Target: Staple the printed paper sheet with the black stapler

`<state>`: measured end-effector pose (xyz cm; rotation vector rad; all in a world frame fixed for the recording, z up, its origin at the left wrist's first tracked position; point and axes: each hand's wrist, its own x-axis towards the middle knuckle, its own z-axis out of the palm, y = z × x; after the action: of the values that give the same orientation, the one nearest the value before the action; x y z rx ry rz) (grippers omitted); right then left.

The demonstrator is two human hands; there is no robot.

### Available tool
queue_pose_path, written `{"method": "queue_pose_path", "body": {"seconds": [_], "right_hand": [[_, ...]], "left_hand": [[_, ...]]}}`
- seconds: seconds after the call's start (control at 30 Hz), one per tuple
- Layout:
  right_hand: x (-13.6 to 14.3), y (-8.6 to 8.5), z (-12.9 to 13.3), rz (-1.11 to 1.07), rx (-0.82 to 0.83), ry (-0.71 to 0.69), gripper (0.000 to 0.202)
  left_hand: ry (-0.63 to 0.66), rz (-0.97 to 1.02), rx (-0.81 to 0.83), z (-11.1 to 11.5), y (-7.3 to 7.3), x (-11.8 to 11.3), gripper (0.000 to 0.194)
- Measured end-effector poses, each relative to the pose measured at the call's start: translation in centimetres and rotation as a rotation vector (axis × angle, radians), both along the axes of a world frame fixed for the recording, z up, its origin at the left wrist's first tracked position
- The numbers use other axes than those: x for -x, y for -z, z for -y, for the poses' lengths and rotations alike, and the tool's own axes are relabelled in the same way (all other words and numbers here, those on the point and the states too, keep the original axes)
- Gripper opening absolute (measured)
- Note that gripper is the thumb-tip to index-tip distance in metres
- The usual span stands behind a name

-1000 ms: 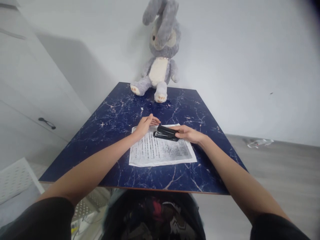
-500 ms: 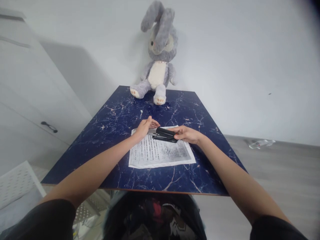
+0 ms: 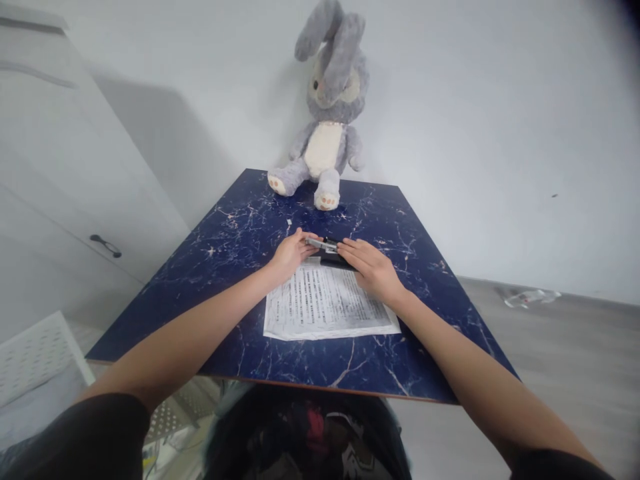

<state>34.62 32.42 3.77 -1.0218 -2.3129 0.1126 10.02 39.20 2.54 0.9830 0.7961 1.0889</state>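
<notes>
A black and silver stapler (image 3: pixel 330 256) lies over the far edge of the printed sheets (image 3: pixel 327 303), its silver part apart from the black base. My left hand (image 3: pixel 293 255) is at its left end, fingertips against the silver part. On the stapler's right end rests my right hand (image 3: pixel 373 265), with fingers pressed together over it and the palm above the paper. The thumb of my right hand is hidden.
A grey plush rabbit (image 3: pixel 325 147) sits at the back of the blue marbled table (image 3: pixel 225 267), against the wall. A small white scrap (image 3: pixel 289 222) lies on the tabletop. White perforated furniture (image 3: pixel 37 360) stands at the lower left.
The stapler has opened up, its silver part now showing between my hands. My right hand has turned palm down over its right end. The whole view has shifted slightly.
</notes>
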Motion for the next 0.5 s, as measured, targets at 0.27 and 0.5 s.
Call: {"method": "queue_pose_path", "body": {"seconds": [0.27, 0.5], "right_hand": [[0.32, -0.92, 0.63, 0.192, -0.047, 0.012, 0.049], [0.11, -0.63, -0.23, -0.237, 0.052, 0.281, 0.034]], "left_hand": [[0.157, 0.102, 0.169, 0.98, 0.45, -0.49, 0.017], [-0.290, -0.161, -0.195, 0.21, 0.51, 0.24, 0.015]]}}
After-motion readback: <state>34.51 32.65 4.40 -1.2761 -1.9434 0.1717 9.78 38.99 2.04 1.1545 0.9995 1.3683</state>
